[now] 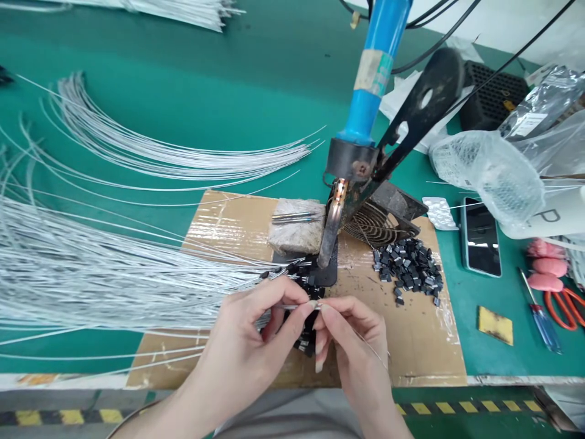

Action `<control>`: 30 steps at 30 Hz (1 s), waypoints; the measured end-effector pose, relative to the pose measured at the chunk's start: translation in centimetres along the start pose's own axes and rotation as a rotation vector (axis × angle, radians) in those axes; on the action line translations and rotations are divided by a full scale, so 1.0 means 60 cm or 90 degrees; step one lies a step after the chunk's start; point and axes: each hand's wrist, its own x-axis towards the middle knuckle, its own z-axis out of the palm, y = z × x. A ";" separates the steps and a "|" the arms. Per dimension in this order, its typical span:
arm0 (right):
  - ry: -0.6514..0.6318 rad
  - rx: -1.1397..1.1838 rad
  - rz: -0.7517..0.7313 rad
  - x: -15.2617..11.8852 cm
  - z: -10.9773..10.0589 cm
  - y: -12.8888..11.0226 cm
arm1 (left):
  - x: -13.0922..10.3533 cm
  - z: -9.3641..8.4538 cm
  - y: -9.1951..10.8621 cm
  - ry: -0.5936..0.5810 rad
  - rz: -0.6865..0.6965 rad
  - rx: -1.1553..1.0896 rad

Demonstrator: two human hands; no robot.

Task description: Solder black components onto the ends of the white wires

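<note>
My left hand (260,335) is closed, pinching a thin wire between thumb and forefinger above the cardboard. Fingertip to fingertip with it, my right hand (354,341) pinches at the wire's end. A fine silvery strand (377,355) runs back across the right palm. The exact tip between the fingers is too small to make out. Just above both hands, the tip of a blue-handled soldering iron (331,228) points down from a black bracket (411,122). Black connectors (306,347) lie beneath the fingers, partly hidden, beside a large bundle of white wires (114,262).
A cardboard sheet (425,360) covers the bench front. On it lie a pile of black connectors (411,268), a whitish block (297,235) and a round fan guard (379,222). Rightward are a phone (481,238), yellow sponge (495,325), screwdriver (543,323) and orange-handled scissors (564,311). Another wire bundle (205,160) lies behind.
</note>
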 end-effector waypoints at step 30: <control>0.025 0.103 0.057 0.011 0.015 -0.009 | -0.009 0.018 -0.005 0.051 -0.010 -0.022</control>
